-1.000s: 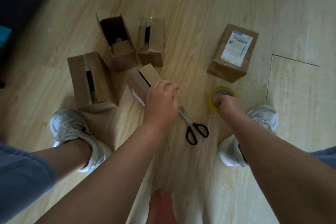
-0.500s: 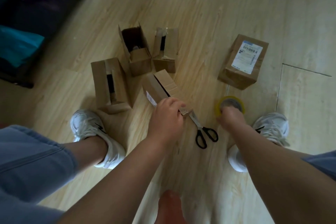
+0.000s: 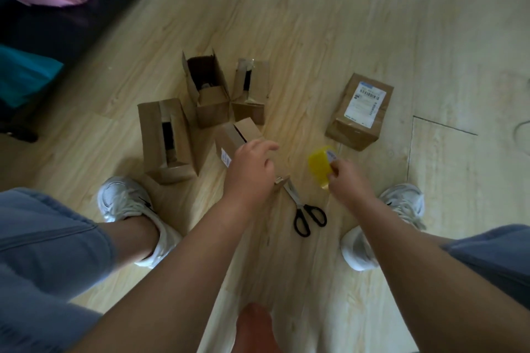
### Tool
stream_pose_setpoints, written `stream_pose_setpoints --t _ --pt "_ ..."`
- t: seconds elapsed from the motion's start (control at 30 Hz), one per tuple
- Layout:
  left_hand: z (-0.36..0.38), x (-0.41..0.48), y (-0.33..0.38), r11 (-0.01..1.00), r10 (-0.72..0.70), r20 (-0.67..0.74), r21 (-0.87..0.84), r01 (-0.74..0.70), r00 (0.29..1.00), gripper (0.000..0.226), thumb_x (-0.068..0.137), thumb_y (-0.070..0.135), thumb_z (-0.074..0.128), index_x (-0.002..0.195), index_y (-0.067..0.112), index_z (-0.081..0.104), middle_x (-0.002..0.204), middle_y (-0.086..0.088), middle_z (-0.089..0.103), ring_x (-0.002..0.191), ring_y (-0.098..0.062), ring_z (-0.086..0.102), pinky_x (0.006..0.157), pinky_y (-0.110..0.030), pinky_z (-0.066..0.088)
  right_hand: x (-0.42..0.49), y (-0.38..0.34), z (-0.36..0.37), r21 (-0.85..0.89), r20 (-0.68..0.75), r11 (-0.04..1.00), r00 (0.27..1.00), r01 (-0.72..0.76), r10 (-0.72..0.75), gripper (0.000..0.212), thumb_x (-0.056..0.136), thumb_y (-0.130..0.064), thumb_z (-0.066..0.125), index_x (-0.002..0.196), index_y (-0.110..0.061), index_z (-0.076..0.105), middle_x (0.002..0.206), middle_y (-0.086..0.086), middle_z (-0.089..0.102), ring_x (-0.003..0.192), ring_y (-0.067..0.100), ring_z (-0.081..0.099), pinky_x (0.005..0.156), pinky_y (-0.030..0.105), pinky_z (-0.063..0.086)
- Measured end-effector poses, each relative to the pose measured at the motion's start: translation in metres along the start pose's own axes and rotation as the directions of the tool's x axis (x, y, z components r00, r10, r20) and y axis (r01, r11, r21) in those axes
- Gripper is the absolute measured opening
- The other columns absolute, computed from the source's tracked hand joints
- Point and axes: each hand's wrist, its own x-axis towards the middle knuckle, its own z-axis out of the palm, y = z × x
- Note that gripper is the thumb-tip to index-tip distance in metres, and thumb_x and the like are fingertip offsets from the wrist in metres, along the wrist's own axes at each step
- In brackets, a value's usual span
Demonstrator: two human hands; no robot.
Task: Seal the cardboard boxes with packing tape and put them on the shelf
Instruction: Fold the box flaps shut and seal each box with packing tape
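left hand (image 3: 252, 169) hovers loose-fingered over the small box (image 3: 231, 137), right hand (image 3: 348, 180) pinches the yellow tape roll (image 3: 319, 167).

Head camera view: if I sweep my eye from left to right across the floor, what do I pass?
Left white shoe → tall open box → left hand → yellow tape roll → labelled box.
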Motion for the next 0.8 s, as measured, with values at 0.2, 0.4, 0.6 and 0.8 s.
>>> stream_pose_setpoints --t 0.2,0.4,0.6,0.8 --pt "-0.035 0.004 0.012 0.970 -0.089 -0.010 -0.230 0.085 0.996 0.031 0.098 0.018 0.057 0.128 0.024 0.063 0.126 0.008 0.061 0.114 -0.009 0.056 0.093 -0.026 0.045 -0.030 -0.038 -0.034 0.353 -0.061 0.930 0.995 0.099 -0.083 0.025 0.098 -0.011 0.055 0.118 -0.019 0.068 0.115 0.001 0.065 0.096 0.018 0.061 0.079 0.034 0.049" --pt "-0.060 0.002 0.013 0.909 -0.128 0.014 -0.398 0.123 0.992 0.049 0.089 0.026 0.073 0.135 0.023 0.059 0.127 0.006 0.061 0.115 -0.012 0.056 0.095 -0.035 0.049 -0.067 -0.081 -0.059 0.463 -0.016 0.856 0.968 0.229 -0.251 0.026 0.098 -0.010 0.059 0.117 -0.024 0.071 0.107 -0.009 0.071 0.100 0.003 0.063 0.085 0.019 0.047" --pt "-0.079 0.000 0.005 0.843 -0.112 0.050 -0.524 0.122 0.992 0.031 0.083 0.022 0.078 0.114 0.020 0.072 0.106 0.006 0.073 0.099 -0.005 0.068 0.092 -0.028 0.053 -0.081 -0.094 -0.060 0.547 0.074 0.811 0.953 0.206 -0.292 0.025 0.099 -0.009 0.058 0.111 -0.025 0.072 0.101 -0.010 0.074 0.087 -0.008 0.065 0.075 0.009 0.045" --pt "-0.076 -0.002 0.005 0.876 -0.124 -0.008 -0.470 0.105 0.992 0.001 0.088 0.024 0.073 0.087 0.022 0.074 0.093 0.003 0.071 0.094 -0.012 0.065 0.081 -0.030 0.050 -0.083 -0.094 -0.061 0.561 0.166 0.809 0.933 0.177 -0.319 0.026 0.099 -0.009 0.057 0.110 -0.029 0.071 0.104 -0.011 0.074 0.094 -0.005 0.066 0.082 0.013 0.044"
